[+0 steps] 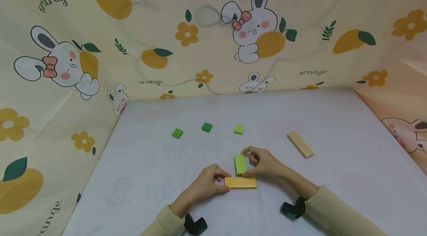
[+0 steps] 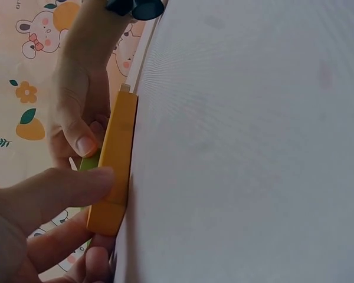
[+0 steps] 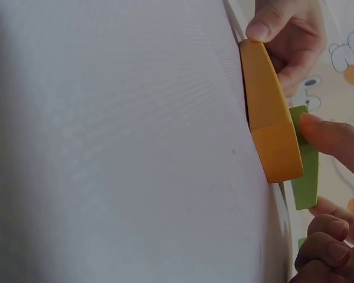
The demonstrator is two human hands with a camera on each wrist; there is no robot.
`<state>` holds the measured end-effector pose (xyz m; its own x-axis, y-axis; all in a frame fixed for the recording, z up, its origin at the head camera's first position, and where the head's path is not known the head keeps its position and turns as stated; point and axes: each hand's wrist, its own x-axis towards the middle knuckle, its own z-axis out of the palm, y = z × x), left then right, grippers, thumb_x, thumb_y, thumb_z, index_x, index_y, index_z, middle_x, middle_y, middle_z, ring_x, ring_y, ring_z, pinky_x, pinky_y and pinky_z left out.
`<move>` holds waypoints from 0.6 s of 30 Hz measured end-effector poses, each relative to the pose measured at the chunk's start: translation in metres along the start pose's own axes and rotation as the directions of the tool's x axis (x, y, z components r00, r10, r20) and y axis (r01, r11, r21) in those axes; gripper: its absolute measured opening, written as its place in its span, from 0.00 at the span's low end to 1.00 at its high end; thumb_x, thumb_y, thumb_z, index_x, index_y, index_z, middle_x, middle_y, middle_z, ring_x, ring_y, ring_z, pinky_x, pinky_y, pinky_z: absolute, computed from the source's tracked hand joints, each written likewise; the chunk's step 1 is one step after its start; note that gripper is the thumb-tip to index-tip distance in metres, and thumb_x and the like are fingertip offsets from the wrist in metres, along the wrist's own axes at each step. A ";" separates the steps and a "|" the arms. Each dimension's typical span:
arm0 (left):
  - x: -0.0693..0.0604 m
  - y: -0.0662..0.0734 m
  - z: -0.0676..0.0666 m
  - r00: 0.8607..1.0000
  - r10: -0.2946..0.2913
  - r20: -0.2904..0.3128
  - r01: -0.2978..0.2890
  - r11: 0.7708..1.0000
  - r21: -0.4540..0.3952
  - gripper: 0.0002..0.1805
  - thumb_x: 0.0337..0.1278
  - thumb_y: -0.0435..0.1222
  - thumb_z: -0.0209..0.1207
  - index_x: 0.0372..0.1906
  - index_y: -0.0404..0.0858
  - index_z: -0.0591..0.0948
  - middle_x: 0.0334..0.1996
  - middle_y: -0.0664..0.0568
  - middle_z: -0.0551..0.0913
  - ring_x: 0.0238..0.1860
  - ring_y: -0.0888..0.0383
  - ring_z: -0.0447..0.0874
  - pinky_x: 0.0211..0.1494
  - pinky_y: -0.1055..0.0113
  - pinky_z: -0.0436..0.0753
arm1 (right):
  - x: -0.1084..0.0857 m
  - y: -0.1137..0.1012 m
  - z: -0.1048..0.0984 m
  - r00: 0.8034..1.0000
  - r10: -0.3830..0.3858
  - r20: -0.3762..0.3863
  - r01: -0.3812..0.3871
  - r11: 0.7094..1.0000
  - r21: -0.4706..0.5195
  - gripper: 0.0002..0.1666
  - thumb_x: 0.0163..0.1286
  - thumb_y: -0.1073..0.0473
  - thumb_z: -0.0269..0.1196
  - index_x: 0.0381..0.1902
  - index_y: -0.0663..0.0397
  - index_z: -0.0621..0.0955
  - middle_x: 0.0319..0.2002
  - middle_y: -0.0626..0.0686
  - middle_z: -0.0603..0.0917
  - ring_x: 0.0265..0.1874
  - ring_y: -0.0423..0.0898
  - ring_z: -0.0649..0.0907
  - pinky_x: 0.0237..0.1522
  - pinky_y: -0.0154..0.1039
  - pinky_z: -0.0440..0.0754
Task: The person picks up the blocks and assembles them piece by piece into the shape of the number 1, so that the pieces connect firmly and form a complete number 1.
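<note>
A flat yellow-orange wooden block (image 1: 241, 183) lies crosswise on the white table. My left hand (image 1: 207, 181) pinches its left end between thumb and fingers, the thumb on the near side. Just behind it, a light green rectangular block (image 1: 240, 165) points away from me, its near end close to or touching the yellow block. My right hand (image 1: 265, 162) holds the green block, thumb at the near end and index finger at the far end. In the right wrist view the green block (image 3: 307, 171) is partly hidden behind the yellow one (image 3: 274, 118).
Three small green blocks stand farther back in a loose row: left (image 1: 178, 133), middle (image 1: 207, 127) and right (image 1: 238, 129). A plain wooden plank (image 1: 300, 145) lies slanted at the right. Printed cloth (image 1: 186, 58) rises behind the table (image 1: 150, 162) and along its sides.
</note>
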<state>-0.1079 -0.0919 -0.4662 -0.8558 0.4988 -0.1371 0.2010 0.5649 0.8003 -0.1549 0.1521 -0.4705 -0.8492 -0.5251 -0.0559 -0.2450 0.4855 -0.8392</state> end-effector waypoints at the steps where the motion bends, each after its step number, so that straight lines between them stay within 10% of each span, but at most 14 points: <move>1: 0.000 0.000 0.000 1.000 0.001 0.000 -0.001 1.000 0.000 0.15 0.44 0.34 0.71 0.41 0.35 0.86 0.30 0.51 0.74 0.32 0.66 0.67 0.36 0.78 0.67 | 0.000 0.001 0.000 1.000 -0.001 0.000 0.001 1.000 0.001 0.35 0.46 0.56 0.77 0.51 0.60 0.76 0.22 0.45 0.63 0.22 0.34 0.64 0.28 0.30 0.62; 18: 0.000 0.000 -0.001 1.000 -0.002 0.007 0.002 1.000 -0.010 0.15 0.45 0.34 0.71 0.42 0.35 0.86 0.31 0.51 0.75 0.33 0.65 0.67 0.36 0.78 0.68 | 0.001 -0.003 0.002 0.999 0.034 0.029 -0.032 0.996 -0.077 0.36 0.47 0.53 0.77 0.52 0.59 0.76 0.23 0.45 0.63 0.23 0.35 0.64 0.28 0.31 0.60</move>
<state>-0.1083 -0.0923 -0.4659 -0.8528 0.5023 -0.1429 0.1943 0.5591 0.8060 -0.1538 0.1492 -0.4687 -0.8433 -0.5280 -0.1004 -0.2530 0.5548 -0.7926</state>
